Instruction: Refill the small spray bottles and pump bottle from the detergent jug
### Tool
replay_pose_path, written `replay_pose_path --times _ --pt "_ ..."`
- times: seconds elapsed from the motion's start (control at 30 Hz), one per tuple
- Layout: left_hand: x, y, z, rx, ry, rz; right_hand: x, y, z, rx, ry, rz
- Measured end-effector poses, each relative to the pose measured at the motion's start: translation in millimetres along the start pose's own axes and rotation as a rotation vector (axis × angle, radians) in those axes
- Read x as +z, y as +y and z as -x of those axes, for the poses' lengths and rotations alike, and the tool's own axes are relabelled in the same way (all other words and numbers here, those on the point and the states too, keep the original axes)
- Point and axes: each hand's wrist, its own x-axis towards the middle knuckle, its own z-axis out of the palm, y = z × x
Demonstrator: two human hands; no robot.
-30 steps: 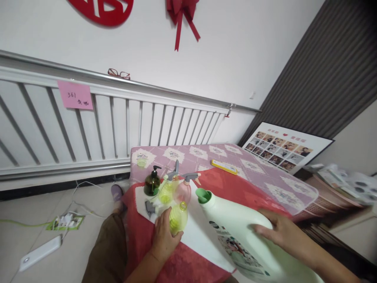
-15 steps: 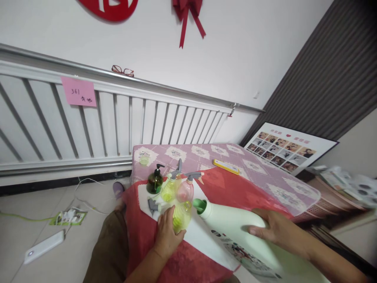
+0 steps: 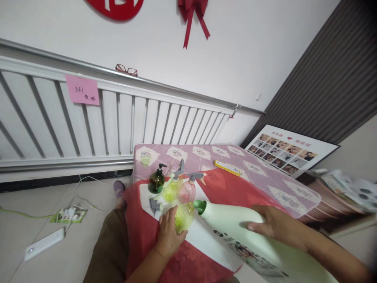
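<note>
My left hand [image 3: 170, 234] is closed around the side of a yellow see-through bottle [image 3: 185, 217] whose top has no sprayer on it. In my right hand [image 3: 266, 224] is a large pale green detergent jug [image 3: 235, 216], tilted on its side with its green spout [image 3: 199, 206] at the mouth of the yellow bottle. Whether liquid is flowing I cannot make out. Just behind stand a pink spray bottle [image 3: 187, 191], another yellow spray bottle [image 3: 170, 191] and a dark green pump bottle [image 3: 156, 182]. A loose grey spray head [image 3: 154, 205] lies left of my left hand.
A red cloth [image 3: 141, 243] and a white sheet [image 3: 206, 236] cover the near part of the table with its purple patterned cloth [image 3: 203, 153]. A yellow box [image 3: 226, 168] lies farther back. Beyond runs a white radiator [image 3: 123, 122]; a power strip [image 3: 69, 215] is on the floor.
The jug's spout has come nearer and now meets the yellow bottle's mouth. My left hand keeps its hold. The whole view has shifted slightly.
</note>
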Motion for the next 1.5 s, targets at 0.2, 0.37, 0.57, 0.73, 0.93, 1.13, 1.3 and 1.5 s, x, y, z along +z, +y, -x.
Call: replay_pose_path --times 0.2,0.37,0.57,0.73,0.93,1.13,1.3,1.5 --pt "-2.9 2 0 -0.011 -0.025 0.007 -15 -10 -3 -0.018 -0.187 0.004" --pt "-4.5 3 -1 -0.017 -0.035 0.014 -18 -15 -6 -0.015 -0.161 0.051" --pt "-5.2 4 -1 -0.018 -0.037 0.015 -21 -18 -7 -0.015 -0.154 0.106" --pt "-4.0 3 -1 -0.019 -0.038 0.014 -24 -21 -7 -0.01 -0.144 0.074" --pt "-4.3 3 -1 -0.014 -0.04 0.016 -27 -23 -8 0.008 -0.152 0.076" --pt "-4.0 3 -1 -0.014 -0.047 0.015 -28 -24 -8 0.005 -0.152 0.094" --pt "-3.5 2 -1 -0.018 -0.051 0.015 -29 -29 -8 0.012 -0.16 0.104" --pt "-4.1 1 -1 -0.003 -0.044 0.008 -30 -33 -10 0.027 -0.184 0.171"
